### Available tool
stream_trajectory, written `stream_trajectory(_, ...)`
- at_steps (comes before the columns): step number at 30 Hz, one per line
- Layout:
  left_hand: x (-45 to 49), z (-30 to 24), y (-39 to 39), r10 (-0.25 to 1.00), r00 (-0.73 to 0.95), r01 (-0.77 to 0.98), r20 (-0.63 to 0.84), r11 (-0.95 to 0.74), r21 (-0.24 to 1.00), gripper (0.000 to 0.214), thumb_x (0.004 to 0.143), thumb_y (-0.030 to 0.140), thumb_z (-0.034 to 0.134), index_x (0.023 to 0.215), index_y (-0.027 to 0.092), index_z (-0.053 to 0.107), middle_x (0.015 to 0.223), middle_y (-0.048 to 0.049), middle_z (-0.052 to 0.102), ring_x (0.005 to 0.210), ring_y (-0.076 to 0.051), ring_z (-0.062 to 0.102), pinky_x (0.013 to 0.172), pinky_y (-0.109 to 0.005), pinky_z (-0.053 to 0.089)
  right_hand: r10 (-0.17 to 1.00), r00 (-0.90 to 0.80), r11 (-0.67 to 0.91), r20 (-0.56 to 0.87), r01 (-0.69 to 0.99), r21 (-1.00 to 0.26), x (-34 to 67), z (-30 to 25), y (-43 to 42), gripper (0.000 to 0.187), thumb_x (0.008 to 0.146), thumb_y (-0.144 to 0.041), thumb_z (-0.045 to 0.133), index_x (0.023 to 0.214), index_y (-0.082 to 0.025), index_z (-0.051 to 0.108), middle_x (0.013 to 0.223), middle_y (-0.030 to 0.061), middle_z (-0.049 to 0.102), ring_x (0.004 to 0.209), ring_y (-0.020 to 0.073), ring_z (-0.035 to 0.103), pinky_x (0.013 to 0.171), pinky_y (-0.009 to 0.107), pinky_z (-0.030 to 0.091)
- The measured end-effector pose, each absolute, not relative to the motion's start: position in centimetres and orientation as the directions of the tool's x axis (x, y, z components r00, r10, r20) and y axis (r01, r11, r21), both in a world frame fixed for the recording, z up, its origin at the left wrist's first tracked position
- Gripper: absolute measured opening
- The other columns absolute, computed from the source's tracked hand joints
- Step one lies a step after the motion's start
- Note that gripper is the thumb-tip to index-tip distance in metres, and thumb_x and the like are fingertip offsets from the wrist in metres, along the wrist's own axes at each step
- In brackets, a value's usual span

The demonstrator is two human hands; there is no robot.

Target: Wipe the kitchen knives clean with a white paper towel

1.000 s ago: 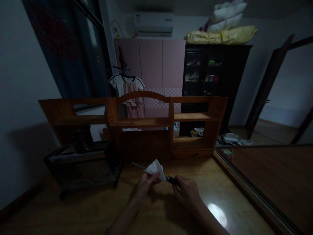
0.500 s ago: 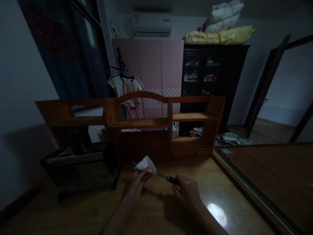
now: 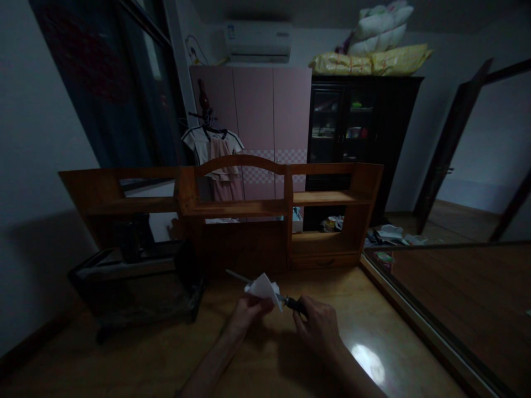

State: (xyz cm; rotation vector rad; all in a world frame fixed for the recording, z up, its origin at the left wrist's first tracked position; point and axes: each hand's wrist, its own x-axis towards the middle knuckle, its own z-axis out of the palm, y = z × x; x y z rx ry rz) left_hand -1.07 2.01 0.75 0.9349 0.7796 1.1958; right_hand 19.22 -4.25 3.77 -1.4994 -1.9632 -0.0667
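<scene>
My right hand (image 3: 318, 320) is closed around the dark handle of what looks like a sharpening steel (image 3: 238, 275), a slim metal rod with a small guard. The rod points up and to the left over the table. A folded white tissue (image 3: 263, 289) wraps the rod near the guard, and my left hand (image 3: 248, 314) pinches it there from below. Left of the tissue, the rod's far end is bare. The tissue hides the rod's middle stretch.
Behind the hands a wooden shelf unit (image 3: 240, 208) stands on the wooden table (image 3: 249, 365). A dark glass tank (image 3: 133, 287) sits at the left. Along the right side runs a raised edge (image 3: 409, 315). A pink wardrobe (image 3: 253, 110) and a dark cabinet (image 3: 365, 121) stand farther back.
My left hand and the tissue have slid right along the rod, from near its tip to close by the guard. More of the rod's far end shows. My right hand stays put.
</scene>
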Motion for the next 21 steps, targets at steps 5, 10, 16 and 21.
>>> stream_trajectory(5, -0.5, 1.1, 1.6, 0.971, 0.241, -0.383, -0.011, 0.106, 0.918, 0.039, 0.056, 0.025, 0.082, 0.091, 0.012, 0.069, 0.092, -0.0116, 0.069, 0.083, -0.025, 0.065, 0.074, -0.031, 0.051, 0.849, -0.168, 0.366, 0.501, 0.871, -0.328, 19.1, 3.9, -4.2, 0.003, 0.079, -0.022, 0.049, 0.079, -0.020, 0.052, 0.072, 0.0014, 0.061, 0.065, 0.0149, 0.058, 0.059, 0.024, 0.028)
stream_trajectory(10, -0.3, 1.6, 1.1, 0.970, 0.242, -0.404, 0.009, 0.092, 0.910, 0.040, 0.057, 0.027, 0.081, 0.093, 0.014, 0.068, 0.094, -0.0119, 0.069, 0.086, -0.027, 0.065, 0.075, -0.034, 0.052, 0.843, -0.185, 0.389, 0.505, 0.857, -0.337, 19.0, 3.8, -4.2, 0.002, 0.079, -0.020, 0.049, 0.077, -0.020, 0.051, 0.071, 0.0009, 0.061, 0.063, 0.0140, 0.056, 0.059, 0.024, 0.027)
stream_trajectory(16, -0.4, 1.0, 1.5, 0.963, 0.268, -0.404, -0.021, 0.132, 0.905, 0.041, 0.058, 0.028, 0.080, 0.094, 0.013, 0.067, 0.094, -0.0133, 0.068, 0.086, -0.029, 0.064, 0.076, -0.040, 0.052, 0.842, -0.193, 0.401, 0.504, 0.848, -0.347, 18.8, 3.6, -4.2, 0.003, 0.079, -0.021, 0.048, 0.077, -0.020, 0.050, 0.070, 0.0011, 0.060, 0.062, 0.0133, 0.055, 0.057, 0.023, 0.027)
stream_trajectory(21, -0.5, 0.4, 1.9, 0.973, 0.230, -0.409, -0.015, 0.111, 0.906, 0.042, 0.058, 0.026, 0.081, 0.096, 0.014, 0.065, 0.097, -0.0126, 0.068, 0.088, -0.028, 0.065, 0.074, -0.038, 0.053, 0.836, -0.201, 0.403, 0.511, 0.856, -0.323, 18.8, 3.2, -4.1, 0.003, 0.079, -0.022, 0.048, 0.077, -0.020, 0.050, 0.068, 0.0006, 0.059, 0.060, 0.0134, 0.055, 0.056, 0.024, 0.026)
